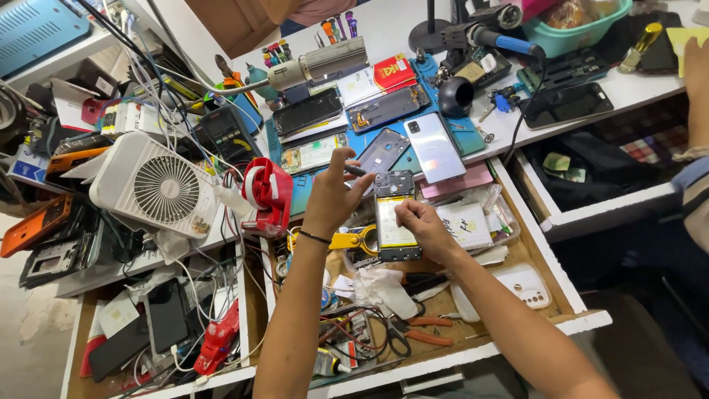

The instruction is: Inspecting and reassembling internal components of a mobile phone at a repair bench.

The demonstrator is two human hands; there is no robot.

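Now the right hand (419, 222) grips the opened phone (395, 216); the left hand (332, 193) pinches a small dark tool (356, 171) above the phone; a red-yellow packet (393, 72) lies farther above.

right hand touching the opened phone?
Touching. The head view shows the right hand with its fingers curled onto the right edge of the opened phone, no gap between them.

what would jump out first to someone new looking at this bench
At centre, the left hand and right hand work over an opened phone above a cluttered drawer. To the left stands a white fan; a silver phone back lies just behind.
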